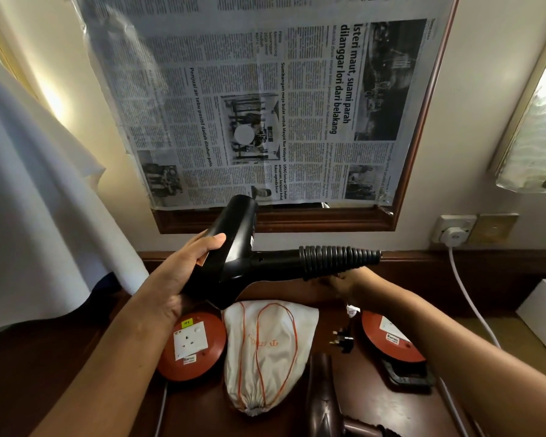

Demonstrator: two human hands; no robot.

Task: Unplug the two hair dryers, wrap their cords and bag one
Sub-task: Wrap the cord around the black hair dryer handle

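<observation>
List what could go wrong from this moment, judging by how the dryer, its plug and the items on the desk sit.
1. The black hair dryer is held up by the left hand at the barrel only; the right hand is mostly hidden under the handle, so a slip may drop it on the cloth bag.
2. Its loose plug dangles by the right extension reel and could snag while wrapping.
</observation>
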